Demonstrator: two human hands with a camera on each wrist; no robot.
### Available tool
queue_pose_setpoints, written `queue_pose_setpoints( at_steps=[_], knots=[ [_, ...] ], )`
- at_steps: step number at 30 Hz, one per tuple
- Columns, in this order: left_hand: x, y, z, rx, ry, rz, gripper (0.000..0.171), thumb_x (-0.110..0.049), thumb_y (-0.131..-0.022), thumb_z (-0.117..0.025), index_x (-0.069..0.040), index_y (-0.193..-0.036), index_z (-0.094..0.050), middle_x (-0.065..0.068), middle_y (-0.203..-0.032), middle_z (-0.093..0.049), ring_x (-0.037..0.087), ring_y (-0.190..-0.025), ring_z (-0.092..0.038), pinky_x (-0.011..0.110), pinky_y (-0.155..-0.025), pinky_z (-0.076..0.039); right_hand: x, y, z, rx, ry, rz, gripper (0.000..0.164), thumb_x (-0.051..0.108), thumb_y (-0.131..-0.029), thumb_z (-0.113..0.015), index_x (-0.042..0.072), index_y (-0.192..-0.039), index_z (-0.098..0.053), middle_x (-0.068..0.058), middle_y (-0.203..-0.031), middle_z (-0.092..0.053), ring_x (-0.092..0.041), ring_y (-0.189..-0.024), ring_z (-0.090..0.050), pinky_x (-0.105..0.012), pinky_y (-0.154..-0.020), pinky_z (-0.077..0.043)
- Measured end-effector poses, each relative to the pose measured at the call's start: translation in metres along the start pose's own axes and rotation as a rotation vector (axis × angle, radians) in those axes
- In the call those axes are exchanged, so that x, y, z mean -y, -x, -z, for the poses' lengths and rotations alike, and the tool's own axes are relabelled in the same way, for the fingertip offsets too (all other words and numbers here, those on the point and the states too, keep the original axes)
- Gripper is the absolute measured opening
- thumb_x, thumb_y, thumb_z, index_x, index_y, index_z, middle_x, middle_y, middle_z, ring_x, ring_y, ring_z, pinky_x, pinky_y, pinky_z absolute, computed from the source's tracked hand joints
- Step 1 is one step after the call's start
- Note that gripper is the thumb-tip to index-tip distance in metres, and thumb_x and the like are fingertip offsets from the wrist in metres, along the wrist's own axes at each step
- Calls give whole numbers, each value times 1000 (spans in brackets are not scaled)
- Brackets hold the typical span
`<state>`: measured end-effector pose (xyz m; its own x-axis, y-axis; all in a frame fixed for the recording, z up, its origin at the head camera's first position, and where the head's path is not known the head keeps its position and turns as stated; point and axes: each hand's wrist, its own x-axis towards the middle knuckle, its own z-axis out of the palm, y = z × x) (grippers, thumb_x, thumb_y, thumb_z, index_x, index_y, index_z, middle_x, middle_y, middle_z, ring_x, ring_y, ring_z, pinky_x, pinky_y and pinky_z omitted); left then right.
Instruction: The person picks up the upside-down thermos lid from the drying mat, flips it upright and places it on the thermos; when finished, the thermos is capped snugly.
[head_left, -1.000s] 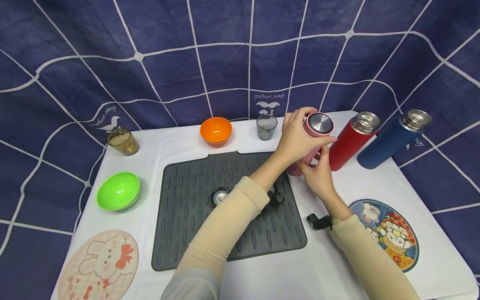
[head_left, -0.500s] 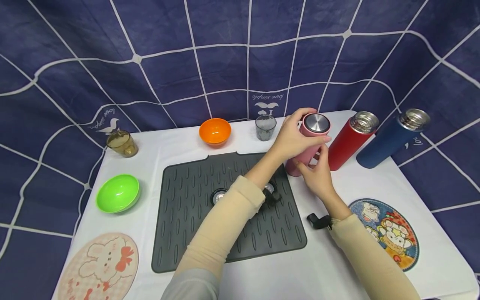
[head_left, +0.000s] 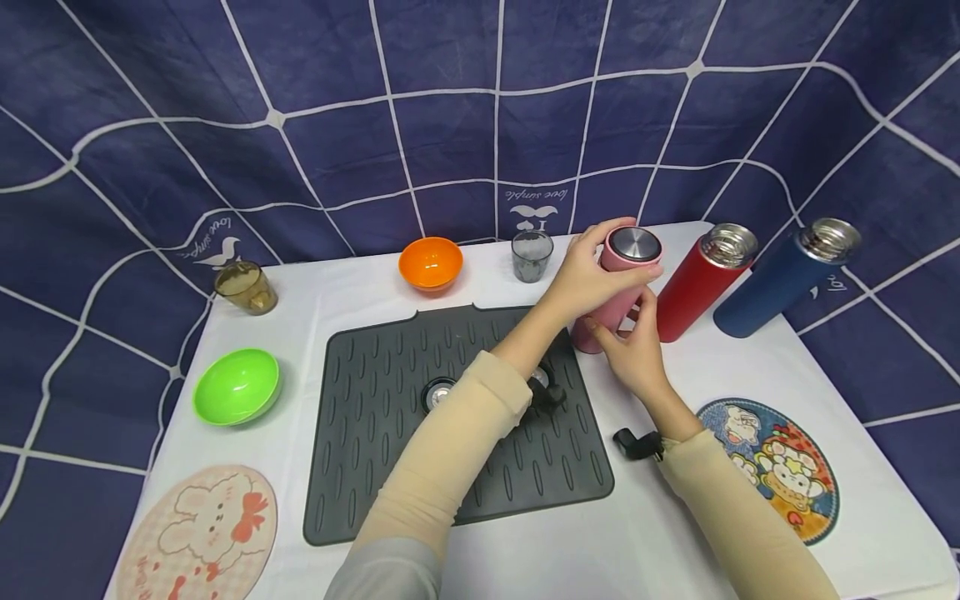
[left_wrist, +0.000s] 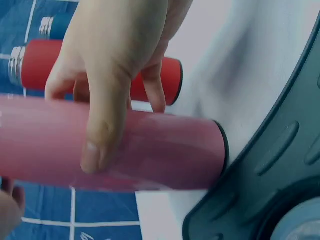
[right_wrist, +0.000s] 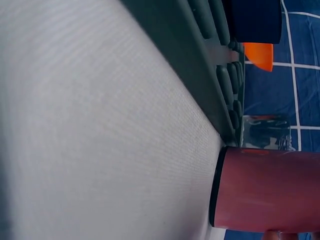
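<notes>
A pink thermos bottle [head_left: 617, 307] with a silver-topped lid [head_left: 635, 243] stands upright at the mat's right edge. My left hand [head_left: 588, 273] grips it round the top, thumb across the front just under the lid. Lower on the body, my right hand [head_left: 636, 354] holds it; its thumb [left_wrist: 102, 135] lies along the pink side in the left wrist view. The base [right_wrist: 217, 192] meets the white cloth beside the mat in the right wrist view. Just right stand a red thermos [head_left: 693, 292] and a blue thermos [head_left: 780, 287], both without lids.
Two round black-rimmed pieces, one [head_left: 437, 393] partly behind the left sleeve, lie on the dark grey ribbed mat [head_left: 360, 450]. Behind it are an orange bowl [head_left: 431, 264] and a grey glass [head_left: 532, 256]. Left are an amber glass [head_left: 246, 287] and green bowl [head_left: 237, 387]. Round placemats [head_left: 787, 475] lie either side.
The top of the pink thermos and my left hand have shifted slightly to the left since a second ago. My right hand keeps its hold on the body.
</notes>
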<state>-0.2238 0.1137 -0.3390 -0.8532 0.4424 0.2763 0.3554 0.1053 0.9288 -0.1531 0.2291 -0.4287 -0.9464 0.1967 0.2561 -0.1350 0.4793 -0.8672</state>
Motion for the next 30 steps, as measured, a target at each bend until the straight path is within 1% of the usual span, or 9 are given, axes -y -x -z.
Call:
queue_pose_setpoints(
  at_steps=[4, 7, 11, 14, 18, 20, 23, 25, 30],
  knots=[
    [4, 1, 2, 106, 163, -27, 79, -14, -77, -75, -17, -141, -29, 5, -127, -51, 7, -110, -54, 16, -91, -45, -6, -1, 0, -3, -9, 25, 82, 22, -82, -73, 26, -144, -19, -5, -135, -39, -24, -116, -45, -42, -82, -48],
    [6, 2, 1, 115, 205, -38, 80, -11, -77, -73, -15, -138, -22, 9, -125, -50, 9, -110, -54, 15, -92, -45, -7, -1, 0, 2, -19, 28, 83, 21, -82, -73, 28, -144, -18, -5, -135, -39, -24, -116, -45, -42, -83, -47],
    [8, 4, -2, 36, 137, -57, 77, -18, -73, -80, -14, -133, -31, 5, -124, -51, 7, -110, -52, 15, -91, -45, -7, -1, -1, 7, -11, 13, 84, 19, -82, -72, 28, -144, -17, -6, -136, -38, -23, -116, -45, -41, -84, -47],
    [9, 3, -5, -46, 70, -80, 76, -25, -69, -83, -14, -128, -37, 1, -120, -52, 4, -107, -51, 14, -89, -45, -2, -1, 0, 13, -26, 6, 83, 15, -82, -71, 23, -145, -17, -9, -137, -37, -27, -119, -45, -46, -86, -46],
    [8, 2, -9, -146, -3, -104, 74, -31, -65, -86, -13, -120, -40, 0, -114, -52, 3, -104, -51, 12, -87, -45, 21, 4, 3, 37, -31, 18, 78, 8, -84, -67, 12, -144, -18, -18, -137, -35, -36, -123, -42, -53, -89, -43],
    [8, 1, -10, -169, -26, -105, 74, -33, -64, -86, -14, -119, -40, 0, -113, -52, 3, -103, -51, 12, -85, -46, 30, 6, 4, 46, -26, 27, 76, 6, -84, -66, 8, -143, -18, -20, -137, -34, -38, -124, -41, -54, -90, -42],
    [3, 1, -9, -148, -40, -88, 74, -32, -65, -85, -15, -122, -41, -2, -115, -54, 2, -103, -53, 12, -85, -46, 34, 8, 5, 44, -30, 27, 76, 6, -84, -66, 8, -143, -18, -19, -136, -35, -36, -122, -42, -53, -89, -43],
    [-5, 6, -6, -108, -8, -77, 73, -27, -68, -84, -14, -126, -41, 0, -117, -55, 2, -103, -54, 12, -85, -46, 33, 7, 5, 39, -38, 23, 76, 6, -84, -66, 8, -143, -18, -19, -135, -36, -35, -121, -43, -52, -88, -44],
    [-18, 15, 1, -10, 159, -62, 70, -13, -75, -78, -9, -133, -38, 7, -124, -55, 6, -105, -56, 17, -88, -48, 32, 7, 6, 35, -46, 20, 76, 6, -84, -66, 7, -143, -18, -18, -136, -35, -34, -120, -43, -53, -88, -44]
  ],
)
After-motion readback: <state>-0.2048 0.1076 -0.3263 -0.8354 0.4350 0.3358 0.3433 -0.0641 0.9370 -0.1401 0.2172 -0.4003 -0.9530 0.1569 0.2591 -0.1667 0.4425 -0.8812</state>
